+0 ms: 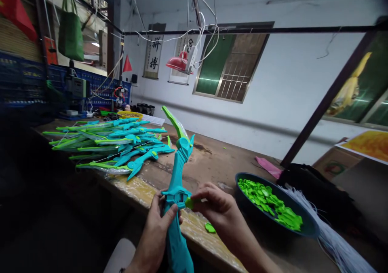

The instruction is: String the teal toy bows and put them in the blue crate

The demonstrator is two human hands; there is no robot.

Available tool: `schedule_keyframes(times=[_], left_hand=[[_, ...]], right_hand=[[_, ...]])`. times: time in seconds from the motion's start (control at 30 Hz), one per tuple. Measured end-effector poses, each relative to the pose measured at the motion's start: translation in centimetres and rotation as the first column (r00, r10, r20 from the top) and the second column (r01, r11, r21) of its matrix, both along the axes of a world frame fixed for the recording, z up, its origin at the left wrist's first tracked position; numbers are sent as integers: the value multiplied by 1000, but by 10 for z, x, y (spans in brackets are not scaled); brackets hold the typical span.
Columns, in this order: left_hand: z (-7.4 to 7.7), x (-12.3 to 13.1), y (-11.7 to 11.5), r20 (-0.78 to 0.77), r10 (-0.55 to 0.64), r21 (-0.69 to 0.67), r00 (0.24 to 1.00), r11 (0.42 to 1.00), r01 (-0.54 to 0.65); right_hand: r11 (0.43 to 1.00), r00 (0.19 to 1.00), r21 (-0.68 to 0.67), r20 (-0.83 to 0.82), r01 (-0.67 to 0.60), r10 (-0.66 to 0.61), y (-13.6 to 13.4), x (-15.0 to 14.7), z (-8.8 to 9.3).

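Head view puts us at a long wooden workbench (212,159), and we place everything against the dark blue bowl (242,202) that sits on it. Left of the bowl and farther back, a spread heap of similar bows (121,141) in teal and green lies across the bench top. Just right of the bowl, and touching its rim as far as we can tell, a bundle of white cord (327,232) trails toward the near edge. The bowl itself is filled with small bright green pieces (266,202). Left of the bowl, at the near edge of the bench, we hold a teal toy bow (179,168) upright, its green-tipped upper limb leaning away from us. Our left hand (157,228) is closed round the grip just under the round hub, thumb laid across the front. Our right hand (216,208), between the bow and the bowl, pinches one green piece (189,203) with thumb and forefinger, right against the side of the hub. A loose green piece (209,227) lies on the bench just left of the bowl, under the right hand. We judge the bow to be light moulded plastic, stiff at the hub but thin and springy toward the tips, so the thick middle is the place to hold it. The pinched piece looks tiny and slick, best taken by its edges.
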State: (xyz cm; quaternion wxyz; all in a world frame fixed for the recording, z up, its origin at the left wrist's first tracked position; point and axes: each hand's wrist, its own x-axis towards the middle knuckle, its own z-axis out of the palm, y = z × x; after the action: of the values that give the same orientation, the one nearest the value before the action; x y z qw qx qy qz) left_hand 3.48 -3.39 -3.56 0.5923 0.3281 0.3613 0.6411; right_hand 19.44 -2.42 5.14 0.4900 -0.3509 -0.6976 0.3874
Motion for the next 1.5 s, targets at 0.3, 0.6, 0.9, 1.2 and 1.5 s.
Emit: schedule_keyframes(times=[0.3, 0.6, 0.9, 1.2, 1.5], left_hand=[[0, 6, -11, 155, -36, -38, 987, 998, 42], [8, 6, -13, 116, -2, -9, 993, 1000, 3], [9, 2, -15, 175, 16, -88, 984, 996, -1], [-8, -4, -8, 10, 143, -41, 990, 989, -142], [-7, -39, 17, 375, -17, -43, 927, 998, 35]], right_hand=[[968, 968, 74, 55, 239, -244, 9, -13, -29], [922, 941, 251, 92, 294, -325, 5, -26, -43], [990, 988, -84, 121, 111, -100, 18, -23, -41], [980, 940, -9, 284, 197, -187, 7, -38, -41], [979, 843, -12, 510, 202, -168, 51, 30, -45]])
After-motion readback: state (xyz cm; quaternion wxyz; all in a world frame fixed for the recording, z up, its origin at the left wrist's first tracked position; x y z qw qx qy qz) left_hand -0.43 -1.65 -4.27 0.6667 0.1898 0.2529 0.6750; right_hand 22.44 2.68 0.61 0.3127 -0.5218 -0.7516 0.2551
